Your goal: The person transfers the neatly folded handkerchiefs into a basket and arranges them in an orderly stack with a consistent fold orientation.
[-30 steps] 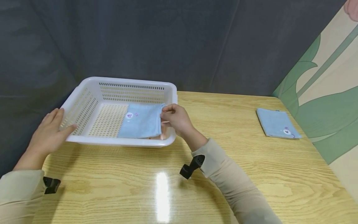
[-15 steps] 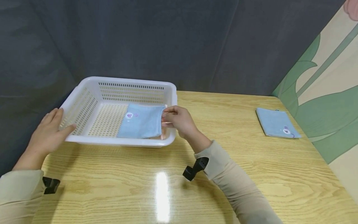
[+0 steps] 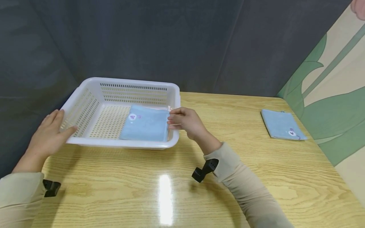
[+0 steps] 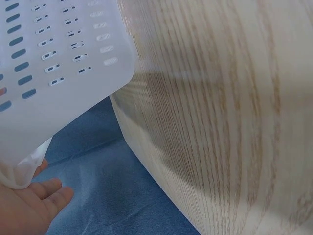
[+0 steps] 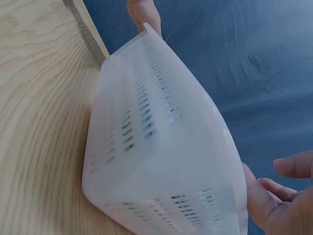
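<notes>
A white slotted plastic basket (image 3: 119,143) stands on the wooden table, toward the back. Inside, at its right end, a folded light-blue cloth (image 3: 146,125) with a purple-and-white motif lies flat; a sliver of pale pink fabric (image 3: 170,108) shows past its far right corner. My left hand (image 3: 50,133) rests on the basket's left rim, fingers outstretched and thumb over the edge. My right hand (image 3: 186,123) is over the right rim, fingertips right at the cloth's right edge. In the right wrist view its thumb and fingers are apart, with nothing between them.
Another folded light-blue cloth (image 3: 282,125) with a similar motif lies at the right of the wooden table (image 3: 228,126). A dark curtain (image 3: 171,41) hangs behind the table, and a painted wall (image 3: 339,104) borders its right side.
My right hand has drawn back a little to the right, letting go of the cloth's edge. That edge now lies flatter, covering the pink fabric at the near right. The left hand stays put.
</notes>
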`<state>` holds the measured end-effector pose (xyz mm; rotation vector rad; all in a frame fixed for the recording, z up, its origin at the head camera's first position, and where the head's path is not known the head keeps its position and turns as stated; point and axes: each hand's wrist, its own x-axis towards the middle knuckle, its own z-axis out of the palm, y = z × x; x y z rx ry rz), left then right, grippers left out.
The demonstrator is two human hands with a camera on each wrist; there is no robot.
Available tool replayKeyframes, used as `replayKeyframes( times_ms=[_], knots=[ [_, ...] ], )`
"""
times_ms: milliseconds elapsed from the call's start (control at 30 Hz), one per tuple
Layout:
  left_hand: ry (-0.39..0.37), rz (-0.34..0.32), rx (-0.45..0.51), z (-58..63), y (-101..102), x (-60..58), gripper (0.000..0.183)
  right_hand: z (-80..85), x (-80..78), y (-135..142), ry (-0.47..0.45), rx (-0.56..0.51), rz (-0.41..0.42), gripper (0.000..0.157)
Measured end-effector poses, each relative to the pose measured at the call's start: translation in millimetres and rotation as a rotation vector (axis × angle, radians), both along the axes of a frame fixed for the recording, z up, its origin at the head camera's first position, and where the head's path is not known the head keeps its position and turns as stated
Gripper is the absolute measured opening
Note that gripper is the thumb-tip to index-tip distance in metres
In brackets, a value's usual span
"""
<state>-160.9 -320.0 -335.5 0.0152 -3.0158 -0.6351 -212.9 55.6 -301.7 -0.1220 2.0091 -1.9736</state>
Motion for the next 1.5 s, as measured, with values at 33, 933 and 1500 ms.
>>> replayKeyframes(
  times_ms=[33, 933, 1500],
  knots=[
    [-0.001, 0.001, 0.000, 0.0, 0.0, -0.1, 0.073, -0.1, -0.2, 1.1, -0.001, -0.005, 0.006, 0.029],
    [-0.020, 0.016, 0.009, 1.3, 1.7, 3.4, 0.073, -6.1, 0.9, 45.4, 0.005, -0.012, -0.043, 0.024],
    [-0.018, 0.006, -0.003, 1.1, 0.8, 1.0, 0.073, -29.2, 3.8, 95.2, -0.006, 0.009, -0.114, 0.032]
  ],
)
